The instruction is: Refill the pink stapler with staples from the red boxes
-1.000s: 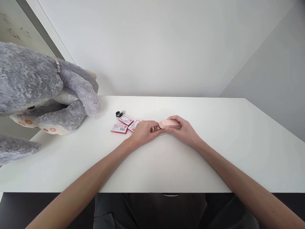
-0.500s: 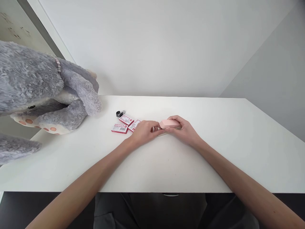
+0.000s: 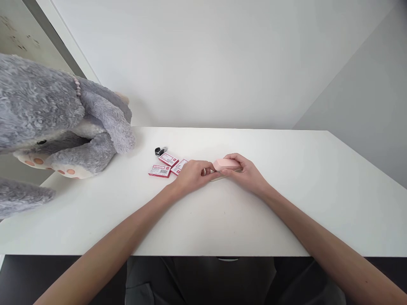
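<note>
A pink stapler (image 3: pixel 226 164) with a pale base lies low over the white table, its front end toward the left. My right hand (image 3: pixel 243 171) is wrapped round its rear part, thumb on the near side and fingers on the far side. The closed fingers of my left hand (image 3: pixel 194 173) meet the stapler's front end, thumb and forefinger pinched by the gap between top and base. Whether a small piece sits between those fingertips is hidden. Just left of my left hand are small red-and-white boxes, one (image 3: pixel 160 170) with a barcode, another (image 3: pixel 168 159) behind it, and a third (image 3: pixel 178 167) partly covered.
A small black-and-silver tool (image 3: pixel 160 151) lies behind the boxes. A large grey plush toy (image 3: pixel 95 114) occupies the table's left end. The white table (image 3: pixel 305 190) runs back to a pale wall (image 3: pixel 210 63). Its front edge is just above my lap.
</note>
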Demonstrator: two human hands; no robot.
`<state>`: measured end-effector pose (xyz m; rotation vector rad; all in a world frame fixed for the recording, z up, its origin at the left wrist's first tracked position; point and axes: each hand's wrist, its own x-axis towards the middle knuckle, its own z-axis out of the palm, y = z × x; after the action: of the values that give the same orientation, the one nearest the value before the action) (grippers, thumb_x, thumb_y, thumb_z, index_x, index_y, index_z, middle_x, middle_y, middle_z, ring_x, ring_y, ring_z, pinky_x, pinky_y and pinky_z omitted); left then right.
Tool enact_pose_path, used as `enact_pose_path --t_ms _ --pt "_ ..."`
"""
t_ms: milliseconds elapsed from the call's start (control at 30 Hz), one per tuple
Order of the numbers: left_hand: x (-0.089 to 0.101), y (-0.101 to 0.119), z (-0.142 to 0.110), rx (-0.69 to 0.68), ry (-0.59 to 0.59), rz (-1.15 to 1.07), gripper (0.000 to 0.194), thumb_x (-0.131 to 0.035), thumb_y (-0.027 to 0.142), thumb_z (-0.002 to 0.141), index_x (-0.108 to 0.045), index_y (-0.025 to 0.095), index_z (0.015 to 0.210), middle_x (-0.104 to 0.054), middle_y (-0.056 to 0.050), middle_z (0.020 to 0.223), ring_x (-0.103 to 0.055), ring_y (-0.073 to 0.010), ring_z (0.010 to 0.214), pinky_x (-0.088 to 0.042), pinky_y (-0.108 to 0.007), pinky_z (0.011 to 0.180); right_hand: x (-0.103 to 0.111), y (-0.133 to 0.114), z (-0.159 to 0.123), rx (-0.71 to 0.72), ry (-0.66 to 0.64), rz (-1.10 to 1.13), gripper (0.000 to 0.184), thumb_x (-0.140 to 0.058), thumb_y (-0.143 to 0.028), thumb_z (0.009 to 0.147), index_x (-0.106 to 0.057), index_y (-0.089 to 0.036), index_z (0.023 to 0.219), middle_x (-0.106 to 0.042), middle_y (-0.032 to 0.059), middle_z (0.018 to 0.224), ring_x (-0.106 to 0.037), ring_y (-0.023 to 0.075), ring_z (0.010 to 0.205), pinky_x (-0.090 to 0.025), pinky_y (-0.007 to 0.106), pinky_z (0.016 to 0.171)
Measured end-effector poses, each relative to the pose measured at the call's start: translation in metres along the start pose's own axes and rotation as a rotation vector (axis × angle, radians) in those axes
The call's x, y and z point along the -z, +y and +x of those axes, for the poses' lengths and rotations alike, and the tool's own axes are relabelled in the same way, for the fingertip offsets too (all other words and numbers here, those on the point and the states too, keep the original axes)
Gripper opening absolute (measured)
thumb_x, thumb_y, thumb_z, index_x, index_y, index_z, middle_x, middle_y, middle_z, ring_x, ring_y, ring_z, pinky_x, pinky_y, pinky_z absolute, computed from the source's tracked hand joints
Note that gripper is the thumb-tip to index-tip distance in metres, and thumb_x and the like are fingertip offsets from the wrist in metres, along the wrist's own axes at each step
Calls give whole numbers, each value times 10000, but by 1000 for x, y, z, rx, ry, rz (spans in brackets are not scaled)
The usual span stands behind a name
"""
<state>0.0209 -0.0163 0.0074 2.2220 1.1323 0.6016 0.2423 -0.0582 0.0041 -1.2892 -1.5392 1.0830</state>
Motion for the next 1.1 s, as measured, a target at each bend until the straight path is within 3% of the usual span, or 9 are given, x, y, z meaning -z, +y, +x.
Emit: enact_pose_path --t_ms 1100 --pt "0 3 -1 11 -14 29 381 -631 572 934 -787 227 889 -641 8 671 -512 -128 602 -297 -266 570 2 -3 0 -31 11 69 454 -792 -577 813 -671 -293 1146 -698 36 1181 -658 251 1032 -546 393 889"
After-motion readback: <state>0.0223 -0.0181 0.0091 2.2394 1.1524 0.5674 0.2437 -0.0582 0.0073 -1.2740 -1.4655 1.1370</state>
